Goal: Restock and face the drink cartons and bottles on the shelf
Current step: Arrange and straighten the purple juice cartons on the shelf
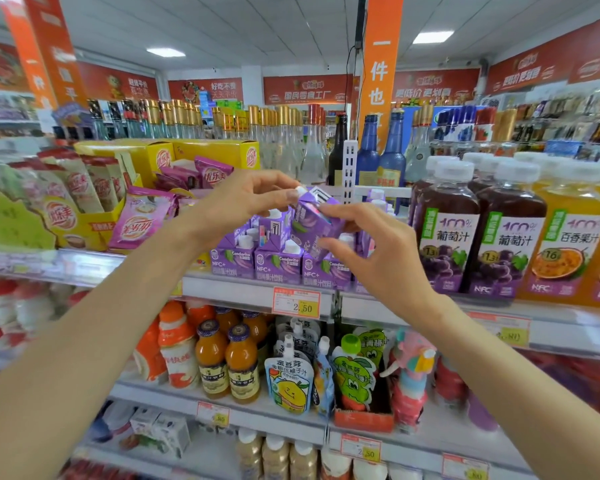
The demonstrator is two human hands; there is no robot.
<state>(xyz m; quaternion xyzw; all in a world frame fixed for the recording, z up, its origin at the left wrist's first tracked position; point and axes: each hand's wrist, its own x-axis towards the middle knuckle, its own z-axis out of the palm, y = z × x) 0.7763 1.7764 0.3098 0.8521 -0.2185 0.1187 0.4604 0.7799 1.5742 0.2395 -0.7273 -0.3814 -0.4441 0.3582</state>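
Two hands: both reach out from bare forearms and meet on one purple carton (pixel 310 225) in front of the upper shelf.
Left hand (pixel 246 199): its fingertips pinch the top of the carton, close to the white cap.
Right hand (pixel 374 258): the thumb and curled fingers grip the carton's right and lower side.
Held carton: it is tilted, the top leaning to the left, and it is in the air just above the row of purple cartons (pixel 257 265).
Lower shelf: orange juice bottles (pixel 227 362) stand upright beside spouted pouches (pixel 288 382) with cartoon fruit.
Carton row: the cartons stand upright at the front of the shelf edge (pixel 229 289), labels to the front; more of them are behind.
Price tag (pixel 296 303): it sits on the shelf edge below the row and reads 2.50.
Right of the row: dark grape juice bottles (pixel 447 230) with white caps, then a passion fruit juice bottle (pixel 568 237).
Left of the row: pink sachets (pixel 139 223) lie in front of yellow boxes (pixel 201 150).
Behind: clear glass bottles (pixel 284 143) with gold caps and blue bottles (pixel 378 150).
Far: an orange banner (pixel 381 64) hangs from the ceiling.
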